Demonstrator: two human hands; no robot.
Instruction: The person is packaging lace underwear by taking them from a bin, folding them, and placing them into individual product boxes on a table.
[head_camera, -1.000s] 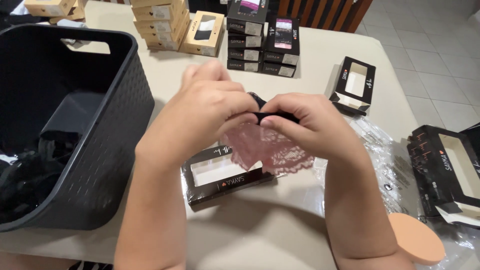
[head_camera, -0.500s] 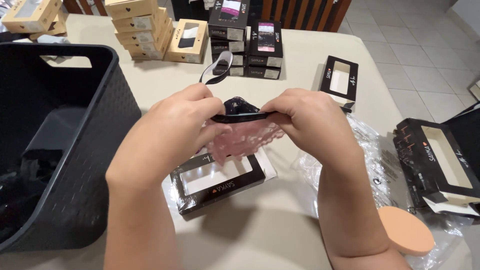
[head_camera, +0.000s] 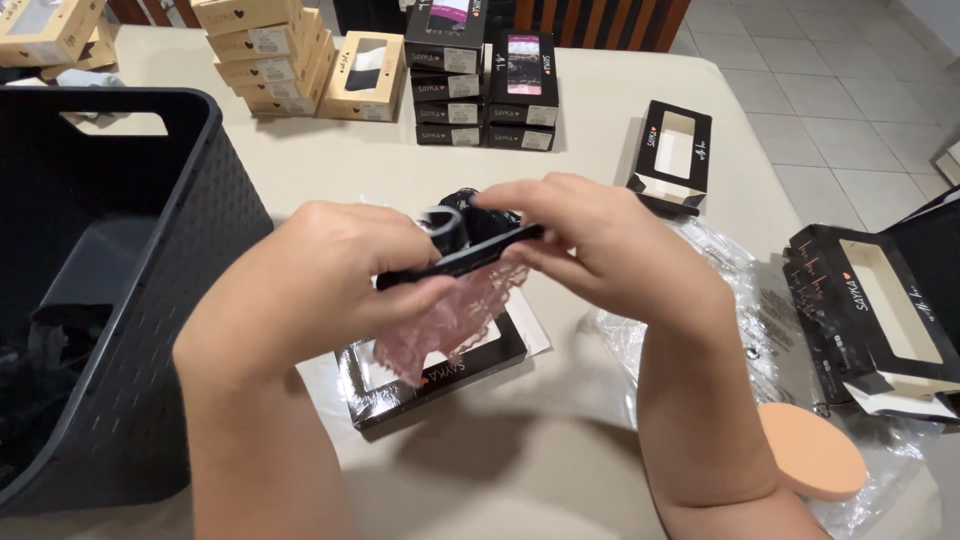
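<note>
A beige counter (head_camera: 600, 130) fills the view. At nine o'clock stands a large dark basket (head_camera: 110, 300) with a handle slot. At eleven o'clock sit stacked tan boxes (head_camera: 265, 45); at twelve o'clock, stacked black boxes (head_camera: 480, 75). An open black window box (head_camera: 672, 155) lies at one o'clock, another (head_camera: 880, 320) at three o'clock. A peach round disc (head_camera: 810, 450) rests on clear plastic wrap (head_camera: 740, 290) at five o'clock.

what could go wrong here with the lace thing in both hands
The pink lace is pinched with a black band between the left hand and right hand; a hard pull might tear it. It hangs just over the open black box and could snag on an edge. The peach disc sits near the table edge, where the right forearm might knock it off.
</note>
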